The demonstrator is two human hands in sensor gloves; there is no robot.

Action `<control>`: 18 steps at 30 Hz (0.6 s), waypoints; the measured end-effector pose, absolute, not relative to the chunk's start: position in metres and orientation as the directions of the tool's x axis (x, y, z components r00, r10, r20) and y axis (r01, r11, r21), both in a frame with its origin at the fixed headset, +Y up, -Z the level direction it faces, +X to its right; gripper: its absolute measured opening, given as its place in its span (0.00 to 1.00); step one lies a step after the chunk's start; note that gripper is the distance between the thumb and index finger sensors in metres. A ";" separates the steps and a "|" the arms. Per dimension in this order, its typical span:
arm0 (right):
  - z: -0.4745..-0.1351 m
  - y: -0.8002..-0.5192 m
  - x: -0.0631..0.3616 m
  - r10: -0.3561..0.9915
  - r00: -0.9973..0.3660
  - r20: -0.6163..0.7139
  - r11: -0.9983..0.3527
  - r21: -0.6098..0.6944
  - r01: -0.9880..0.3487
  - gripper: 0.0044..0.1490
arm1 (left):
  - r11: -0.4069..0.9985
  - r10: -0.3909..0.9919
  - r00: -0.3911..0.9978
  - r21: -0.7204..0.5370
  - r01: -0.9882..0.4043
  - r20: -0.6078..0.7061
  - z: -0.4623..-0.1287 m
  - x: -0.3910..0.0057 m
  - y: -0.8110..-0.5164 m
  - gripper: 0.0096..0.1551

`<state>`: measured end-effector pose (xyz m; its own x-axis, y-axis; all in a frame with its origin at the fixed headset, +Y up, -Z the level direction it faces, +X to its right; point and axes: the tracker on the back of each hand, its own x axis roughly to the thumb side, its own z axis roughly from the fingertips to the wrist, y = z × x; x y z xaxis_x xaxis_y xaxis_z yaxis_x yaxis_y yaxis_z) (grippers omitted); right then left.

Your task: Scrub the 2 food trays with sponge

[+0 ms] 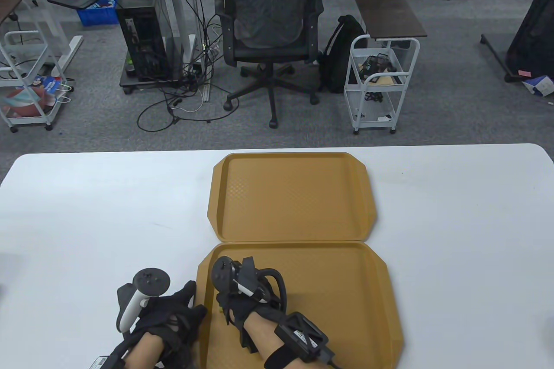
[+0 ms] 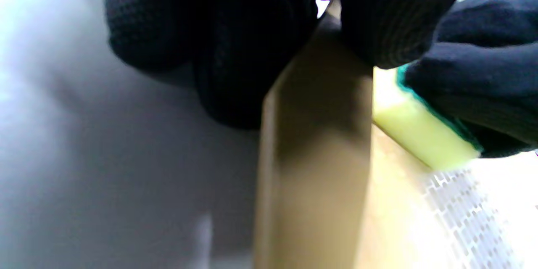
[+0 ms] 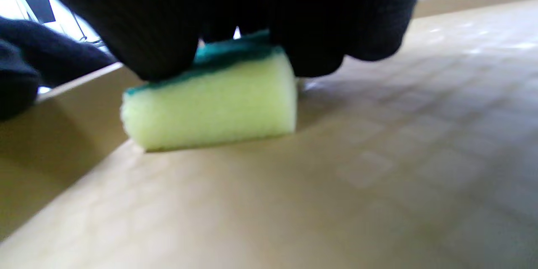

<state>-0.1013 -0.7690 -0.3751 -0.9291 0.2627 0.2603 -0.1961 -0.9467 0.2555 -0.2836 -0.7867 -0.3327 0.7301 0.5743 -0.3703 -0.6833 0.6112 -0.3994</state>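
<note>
Two tan food trays lie end to end on the white table: the far tray [image 1: 294, 196] holds nothing, and the near tray [image 1: 329, 300] sits at the front edge. My right hand [image 1: 229, 300] is over the near tray's left part and grips a yellow sponge with a green top [image 3: 210, 109], pressing it onto the tray floor [image 3: 378, 155] close to the left wall. In the table view the hand hides nearly all of the sponge. My left hand [image 1: 194, 306] grips the near tray's left rim [image 2: 315, 155], with fingers outside it and the thumb [image 2: 378, 21] over it. The left wrist view also shows the sponge [image 2: 420, 134].
The table [image 1: 454, 222] stretches wide on both sides of the trays. Beyond its far edge stand an office chair [image 1: 270, 40], a white wire cart [image 1: 381, 83] and a computer tower [image 1: 140, 44] on the carpet.
</note>
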 end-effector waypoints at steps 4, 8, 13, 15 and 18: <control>-0.372 -0.769 -0.103 0.248 -0.932 0.266 -0.950 0.254 -0.181 0.41 | 0.611 0.574 0.730 -0.399 -0.683 -0.370 -0.333 -0.284 -0.787 0.46; -0.360 -0.768 -0.101 0.269 -0.922 0.277 -0.933 0.314 -0.177 0.43 | 0.611 0.574 0.730 -0.399 -0.683 -0.370 -0.333 -0.284 -0.787 0.46; -0.336 -0.766 -0.102 0.223 -0.918 0.328 -0.930 0.353 -0.100 0.46 | 0.611 0.574 0.730 -0.399 -0.683 -0.370 -0.333 -0.284 -0.787 0.46; -0.326 -0.765 -0.103 0.208 -0.917 0.341 -0.930 0.359 -0.078 0.48 | 0.612 0.572 0.733 -0.403 -0.681 -0.369 -0.332 -0.284 -0.787 0.46; -0.316 -0.767 -0.107 0.173 -0.919 0.355 -0.943 0.330 -0.050 0.50 | 0.611 0.572 0.732 -0.403 -0.681 -0.369 -0.332 -0.284 -0.787 0.46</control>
<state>-0.1071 -0.7672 -0.3156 -0.9186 0.1732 0.3552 -0.0501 -0.9426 0.3300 -0.2839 -0.7866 -0.3325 0.7324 0.5721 -0.3692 -0.6809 0.6115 -0.4031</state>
